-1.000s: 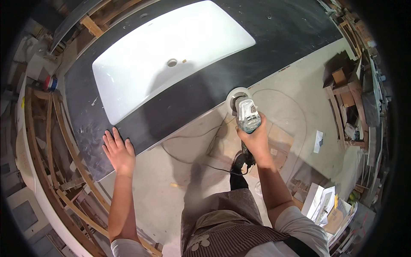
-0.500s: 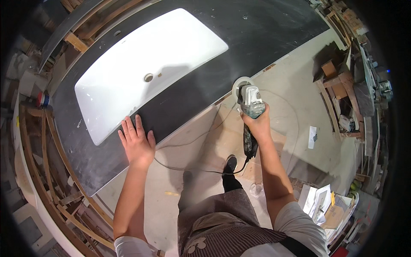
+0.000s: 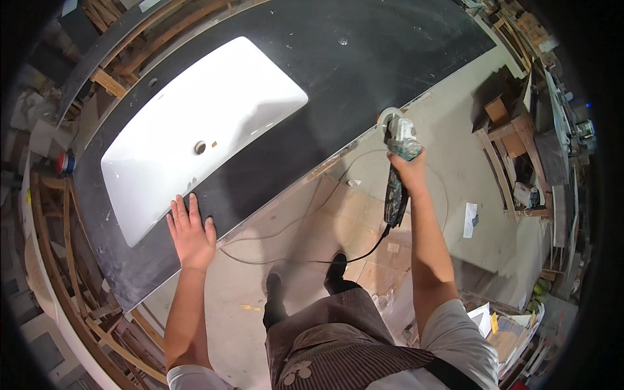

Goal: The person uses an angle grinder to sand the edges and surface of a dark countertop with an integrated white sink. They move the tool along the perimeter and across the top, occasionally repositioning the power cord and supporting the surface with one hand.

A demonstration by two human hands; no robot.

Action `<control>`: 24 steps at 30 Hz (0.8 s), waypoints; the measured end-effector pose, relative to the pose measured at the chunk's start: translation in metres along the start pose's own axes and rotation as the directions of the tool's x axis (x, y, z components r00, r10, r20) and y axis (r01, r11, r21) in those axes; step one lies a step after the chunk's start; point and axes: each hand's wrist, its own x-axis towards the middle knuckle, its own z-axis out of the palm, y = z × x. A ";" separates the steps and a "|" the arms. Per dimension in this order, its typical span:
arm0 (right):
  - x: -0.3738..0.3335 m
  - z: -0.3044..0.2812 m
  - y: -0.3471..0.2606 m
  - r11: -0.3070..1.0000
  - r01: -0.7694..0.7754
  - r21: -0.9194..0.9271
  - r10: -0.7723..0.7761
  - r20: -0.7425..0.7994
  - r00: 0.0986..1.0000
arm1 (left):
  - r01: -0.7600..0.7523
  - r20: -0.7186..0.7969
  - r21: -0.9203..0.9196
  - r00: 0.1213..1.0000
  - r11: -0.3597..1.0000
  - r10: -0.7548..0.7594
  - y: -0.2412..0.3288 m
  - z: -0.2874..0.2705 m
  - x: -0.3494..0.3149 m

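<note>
A long black stone countertop [image 3: 364, 71] runs diagonally across the view, with a white rectangular sink basin [image 3: 195, 123] set into it. My left hand [image 3: 190, 233] lies flat, fingers spread, on the dark surface just in front of the basin's near edge. My right hand [image 3: 408, 170] grips an angle grinder [image 3: 398, 140] by its body. The grinder's disc guard sits at the countertop's front edge. A black power cord [image 3: 312, 260] trails from the tool down over the floor.
Wooden frames and curved timber [image 3: 58, 260] stand at the left. A workbench with boxes and clutter [image 3: 520, 143] is at the right. Paper sheets [image 3: 469, 220] lie on the concrete floor. My shoes [image 3: 338, 268] stand close to the countertop.
My left hand has slid along the countertop to rest in front of the basin. My right hand has carried the grinder further right along the front edge.
</note>
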 end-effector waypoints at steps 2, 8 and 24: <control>0.036 -0.012 0.006 1.000 -0.014 0.001 0.014 -0.049 0.999 | 0.006 -0.003 0.015 1.000 1.000 -0.006 0.001 0.000 0.001; 0.027 -0.039 -0.005 0.992 0.081 0.099 -0.081 0.000 0.997 | 0.017 -0.022 0.008 1.000 1.000 -0.016 0.001 0.000 0.000; -0.124 0.025 -0.039 0.932 0.358 -0.053 -0.227 0.686 0.692 | 0.006 -0.040 -0.020 0.999 1.000 -0.007 -0.001 -0.001 0.000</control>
